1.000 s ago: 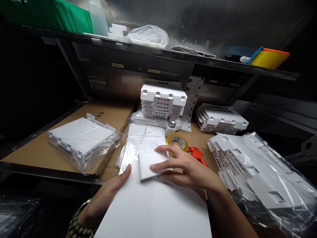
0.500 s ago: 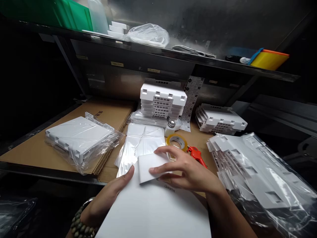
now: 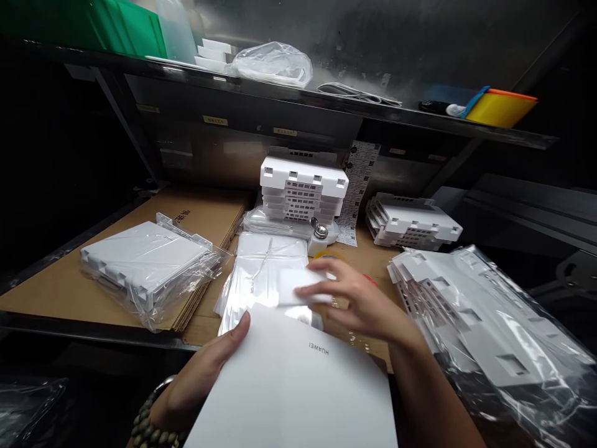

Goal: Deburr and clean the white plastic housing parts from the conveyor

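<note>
My left hand point(image 3: 218, 353) grips the left edge of a large white panel point(image 3: 298, 392), thumb on top, fingers hidden beneath. The panel is printed "HUAWEI", upside down from here. My right hand point(image 3: 352, 295) pinches a small white flat pad point(image 3: 293, 287), possibly a folded cloth; it is blurred by motion. The pad is just past the panel's far edge, over a stack of clear plastic bags point(image 3: 261, 255). Partly hidden behind the right hand are a roll of yellowish tape point(image 3: 330, 256) and a red tool point(image 3: 369, 280).
Beyond the bags stand stacked white slotted housings point(image 3: 303, 180) and a small pump bottle point(image 3: 318, 241). Flat cardboard point(image 3: 186, 218) on the left bears a bagged white unit point(image 3: 144, 258). Bagged white parts point(image 3: 466, 311) lie at right. A metal shelf point(image 3: 261, 93) crosses above.
My right hand has lifted the white pad off the panel and moved it away from me, uncovering the printed word. My left hand keeps its hold on the panel.
</note>
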Tool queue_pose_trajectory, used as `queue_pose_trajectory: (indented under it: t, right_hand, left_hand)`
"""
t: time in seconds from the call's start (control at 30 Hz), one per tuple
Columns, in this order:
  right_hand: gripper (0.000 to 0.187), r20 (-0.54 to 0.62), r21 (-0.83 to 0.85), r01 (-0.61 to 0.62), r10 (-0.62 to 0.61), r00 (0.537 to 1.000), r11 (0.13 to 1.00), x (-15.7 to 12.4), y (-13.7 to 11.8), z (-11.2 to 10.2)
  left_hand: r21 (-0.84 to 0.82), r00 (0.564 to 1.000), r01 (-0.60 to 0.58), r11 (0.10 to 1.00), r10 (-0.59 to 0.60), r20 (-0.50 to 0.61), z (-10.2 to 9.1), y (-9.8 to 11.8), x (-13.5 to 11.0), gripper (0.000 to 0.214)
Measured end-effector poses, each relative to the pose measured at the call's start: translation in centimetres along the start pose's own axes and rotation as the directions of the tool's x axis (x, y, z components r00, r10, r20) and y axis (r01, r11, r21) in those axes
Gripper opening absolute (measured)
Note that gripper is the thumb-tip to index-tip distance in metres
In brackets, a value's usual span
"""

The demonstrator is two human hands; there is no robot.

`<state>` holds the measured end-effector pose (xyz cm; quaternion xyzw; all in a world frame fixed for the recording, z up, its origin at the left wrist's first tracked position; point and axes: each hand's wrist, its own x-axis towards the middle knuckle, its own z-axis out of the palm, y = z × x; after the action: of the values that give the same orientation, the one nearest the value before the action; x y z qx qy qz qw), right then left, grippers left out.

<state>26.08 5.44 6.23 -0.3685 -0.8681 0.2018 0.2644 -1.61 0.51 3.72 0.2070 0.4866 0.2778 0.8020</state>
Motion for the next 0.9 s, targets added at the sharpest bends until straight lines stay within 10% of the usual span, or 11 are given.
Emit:
queue_pose_trajectory:
  t: [0.2,0.43,0.63,0.9]
  right_hand:
    - [0.085,-0.355,0.150,-0.224,0.264,0.897,0.963,-1.4,1.4,-2.0]
    - [0.065,-0.361,-0.096,-0.078,0.039,0.932,0.992,-0.5,-1.5,0.9]
    - [0.041,-0.067,-0.163,0.160,-0.172,0.983,0.974,-0.7,-2.5,2.6]
    - [0.047,0.237,-0.025,0.051,-0.044,0.971,0.998,-1.5,-3.1,0.4]
  left_hand:
    - [-0.065,0.995,-0.065,0.996,0.060,-0.074,-0.6,0.9,-0.4,0.060]
    - [-0.104,1.000,-0.030,0.994,0.029,-0.009,-0.7,0.6,0.2,0.058]
    - [-0.008,0.999,-0.036,0.999,0.036,-0.015,-0.8,0.5,0.2,0.060]
    - [0.008,1.000,0.021,1.000,-0.021,-0.011,-1.1,0.6,0.1,0.050]
